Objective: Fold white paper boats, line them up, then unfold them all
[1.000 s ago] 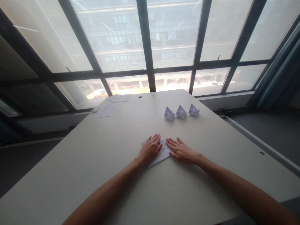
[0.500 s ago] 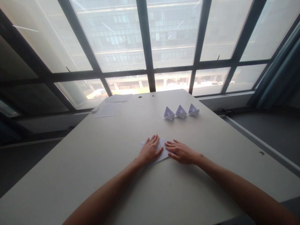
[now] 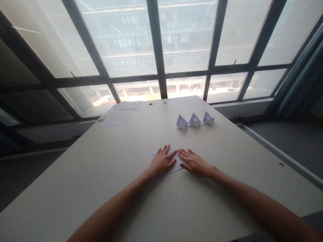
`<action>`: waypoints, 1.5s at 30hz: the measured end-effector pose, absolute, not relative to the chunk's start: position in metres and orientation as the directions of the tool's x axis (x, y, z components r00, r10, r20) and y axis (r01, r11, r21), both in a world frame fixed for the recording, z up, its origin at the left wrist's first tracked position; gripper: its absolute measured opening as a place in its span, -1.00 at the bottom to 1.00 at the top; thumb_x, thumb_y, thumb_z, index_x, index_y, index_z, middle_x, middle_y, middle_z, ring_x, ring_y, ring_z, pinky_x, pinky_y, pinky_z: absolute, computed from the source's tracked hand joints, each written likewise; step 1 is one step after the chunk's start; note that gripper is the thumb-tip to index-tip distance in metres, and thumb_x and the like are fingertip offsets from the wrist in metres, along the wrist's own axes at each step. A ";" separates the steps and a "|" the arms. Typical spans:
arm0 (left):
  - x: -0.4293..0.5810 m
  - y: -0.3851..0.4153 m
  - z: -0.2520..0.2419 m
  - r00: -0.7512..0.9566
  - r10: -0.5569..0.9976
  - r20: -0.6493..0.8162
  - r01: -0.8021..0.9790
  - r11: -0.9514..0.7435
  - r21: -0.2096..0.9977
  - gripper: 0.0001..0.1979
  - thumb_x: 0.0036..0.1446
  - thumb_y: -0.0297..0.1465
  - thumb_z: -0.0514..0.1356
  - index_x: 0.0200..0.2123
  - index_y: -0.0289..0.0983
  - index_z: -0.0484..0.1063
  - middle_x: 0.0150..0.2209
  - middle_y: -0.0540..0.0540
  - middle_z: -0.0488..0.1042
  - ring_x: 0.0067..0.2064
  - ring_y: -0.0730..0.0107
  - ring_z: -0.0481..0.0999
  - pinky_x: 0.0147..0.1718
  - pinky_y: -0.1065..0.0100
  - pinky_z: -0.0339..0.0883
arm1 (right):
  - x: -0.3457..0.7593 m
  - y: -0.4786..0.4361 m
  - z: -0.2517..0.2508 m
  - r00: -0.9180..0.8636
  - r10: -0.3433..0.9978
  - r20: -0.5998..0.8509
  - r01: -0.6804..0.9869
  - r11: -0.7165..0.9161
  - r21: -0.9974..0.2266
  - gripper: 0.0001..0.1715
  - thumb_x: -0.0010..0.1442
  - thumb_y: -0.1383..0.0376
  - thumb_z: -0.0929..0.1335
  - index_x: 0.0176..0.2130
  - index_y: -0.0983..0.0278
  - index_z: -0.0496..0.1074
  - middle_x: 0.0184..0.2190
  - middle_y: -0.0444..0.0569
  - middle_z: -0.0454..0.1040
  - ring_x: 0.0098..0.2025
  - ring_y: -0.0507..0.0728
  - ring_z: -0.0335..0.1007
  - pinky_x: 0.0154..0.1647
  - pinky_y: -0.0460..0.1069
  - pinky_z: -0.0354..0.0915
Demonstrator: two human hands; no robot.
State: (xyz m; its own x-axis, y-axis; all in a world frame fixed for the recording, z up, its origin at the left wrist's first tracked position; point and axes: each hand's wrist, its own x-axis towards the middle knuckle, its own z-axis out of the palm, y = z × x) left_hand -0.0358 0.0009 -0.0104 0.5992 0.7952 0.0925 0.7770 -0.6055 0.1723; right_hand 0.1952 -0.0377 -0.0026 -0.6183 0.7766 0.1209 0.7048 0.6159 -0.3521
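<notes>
A folded sheet of white paper (image 3: pixel 177 166) lies flat on the table in front of me, partly covered by both hands. My left hand (image 3: pixel 163 162) rests palm down on its left part, fingers spread. On the paper's right side lies my right hand (image 3: pixel 193 162), its fingers stretched out flat and pointing toward the left hand. Creases and layered edges show in the gap between the two hands. Beyond them stand three folded paper boats, a left one (image 3: pixel 181 122), a middle one (image 3: pixel 194 120) and a right one (image 3: pixel 208 118), side by side in a row.
The white table (image 3: pixel 121 161) reaches to the windows. Loose white sheets (image 3: pixel 113 118) lie at its far left, with a small pale object (image 3: pixel 101 118) by the edge. A round hole (image 3: pixel 150 104) sits near the far edge. A blue curtain (image 3: pixel 295 77) hangs at right.
The fingers of my left hand have spread, the index finger reaching further right across the paper. My right hand's fingers have shifted slightly and lie closer together. The boats have stayed put.
</notes>
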 end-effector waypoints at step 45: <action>-0.034 -0.004 0.003 0.740 0.670 0.050 0.651 -0.734 0.195 -0.44 0.31 -0.05 -0.05 0.33 -0.01 0.04 0.40 -0.05 -0.13 0.40 0.18 -0.17 0.32 0.04 -0.24 | 0.224 -0.017 -0.011 -0.406 0.880 0.245 0.772 0.474 -0.424 -0.36 0.31 0.29 0.12 0.34 0.33 0.06 0.36 0.10 0.02 0.40 0.15 -0.20 0.37 0.21 -0.18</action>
State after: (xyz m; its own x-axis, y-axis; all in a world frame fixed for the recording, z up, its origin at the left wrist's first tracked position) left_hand -0.0337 -0.0043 0.0026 0.7405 0.6702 0.0502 0.6509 -0.7337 0.1951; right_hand 0.2238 -0.0167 -0.0109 -0.4063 0.8803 0.2451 0.7717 0.4742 -0.4238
